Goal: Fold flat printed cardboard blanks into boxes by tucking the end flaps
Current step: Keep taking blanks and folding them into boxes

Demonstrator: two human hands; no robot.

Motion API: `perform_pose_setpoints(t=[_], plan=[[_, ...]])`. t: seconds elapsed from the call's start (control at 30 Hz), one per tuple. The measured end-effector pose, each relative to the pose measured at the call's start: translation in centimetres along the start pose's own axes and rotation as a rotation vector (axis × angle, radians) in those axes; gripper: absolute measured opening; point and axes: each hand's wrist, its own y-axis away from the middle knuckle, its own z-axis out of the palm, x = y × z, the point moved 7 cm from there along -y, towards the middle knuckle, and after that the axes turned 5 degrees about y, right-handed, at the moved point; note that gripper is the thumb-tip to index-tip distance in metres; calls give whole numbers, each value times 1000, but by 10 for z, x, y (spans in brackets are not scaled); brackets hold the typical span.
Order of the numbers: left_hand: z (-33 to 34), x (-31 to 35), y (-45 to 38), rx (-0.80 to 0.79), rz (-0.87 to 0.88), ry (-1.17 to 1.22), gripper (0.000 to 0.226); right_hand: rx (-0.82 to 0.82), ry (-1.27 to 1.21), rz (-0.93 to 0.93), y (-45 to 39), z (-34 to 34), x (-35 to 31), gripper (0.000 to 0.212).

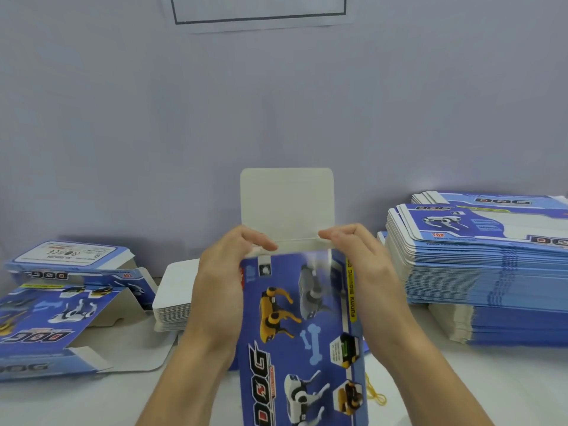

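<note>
Box point(302, 333) held upright over the bench point(461, 379), long axis running away from the person. White end flap point(286, 202) stands untucked directly above both hands; left fingers point(261, 241) and right fingers point(330, 235) pinch its hinge corners, equally near.

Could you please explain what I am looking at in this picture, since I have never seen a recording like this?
There is no machine here: a person wears a camera on the head, so the single picture looks forward and down at their own two bare hands. The left hand and the right hand hold a blue printed box with pictures of toy dogs, standing on end. Each hand has its grip near the far end of the box, where a plain white end flap stands open, not yet tucked in. On the white table, a tall stack of flat blanks lies to the right, a lower stack of white cards sits behind the left hand, and partly folded boxes lie to the left.
</note>
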Motion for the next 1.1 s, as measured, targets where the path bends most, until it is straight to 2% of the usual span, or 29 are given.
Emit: perform_pose_setpoints(t=[0.1, 0.17, 0.27, 0.33, 0.4, 0.53, 0.57, 0.63, 0.73, 0.87, 0.9, 0.97, 1.0, 1.03, 1.1], plan=[[0, 1, 0, 2, -8, 37, 20, 50, 26, 58, 0, 0, 6, 18], [3, 2, 2, 23, 11, 91, 26, 80, -33, 110, 0, 0, 11, 21], [3, -1, 1, 59, -19, 173, 39, 100, -44, 141, -1, -4, 16, 47], [6, -3, 0, 21, -32, 184, 45, 68, -44, 144, -1, -2, 16, 55], [9, -3, -2, -10, -13, 164, 46, 14, -79, 135, 0, 2, 13, 50], [2, 0, 0, 80, 70, 147, 26, 41, -79, 85, -1, 1, 7, 13], [0, 1, 1, 115, 99, 159, 27, 58, -59, 54, 0, -1, 6, 13], [-7, -2, 4, 208, 122, 188, 34, 105, -66, 3, 1, -5, 6, 30], [-12, -10, 6, 275, 68, 207, 34, 137, -135, 84, 3, -8, 15, 43], [-13, -9, 4, 305, 52, 136, 31, 158, -27, 43, 2, -8, 10, 40], [-13, -7, 4, 317, 53, 136, 31, 136, -33, 22, 1, -6, 7, 37], [-13, -3, 3, 326, 22, 196, 26, -12, -85, 14, -4, 1, 3, 20], [-14, -3, 3, 320, -2, 220, 25, -88, -68, 23, -5, 3, 2, 29], [-14, -2, 2, 303, -29, 231, 25, -150, -60, 29, -5, 4, 2, 47], [-11, -2, 2, 247, -82, 249, 27, -157, -37, -20, -2, -1, -2, 68]])
